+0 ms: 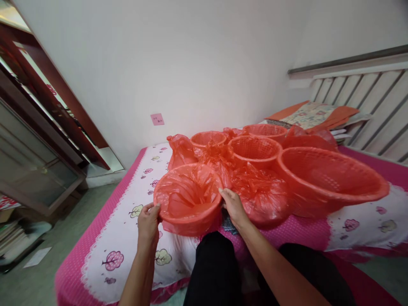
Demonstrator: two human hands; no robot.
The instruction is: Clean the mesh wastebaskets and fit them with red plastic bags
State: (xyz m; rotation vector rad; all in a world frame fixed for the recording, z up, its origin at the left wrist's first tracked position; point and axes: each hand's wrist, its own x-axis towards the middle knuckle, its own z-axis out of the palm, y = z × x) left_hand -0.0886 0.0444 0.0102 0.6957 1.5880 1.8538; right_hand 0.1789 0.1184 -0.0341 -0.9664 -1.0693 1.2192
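An orange-red plastic basket stands near the front edge of the bed, lined with a thin red plastic bag that folds over its rim. My left hand grips the rim on the left side, fingers closed on bag and edge. On the right side of the same rim, my right hand pinches the edge, thumb on top. Close to my right hand sits a red plastic bag bundle, bunched up and shiny. What lies inside it is hard to make out.
Several more baskets stand behind and to the right, including a large basket and a middle basket. They rest on a bed with a pink and white tree-print sheet. Folded cloth lies by the radiator. My knees touch the bedside.
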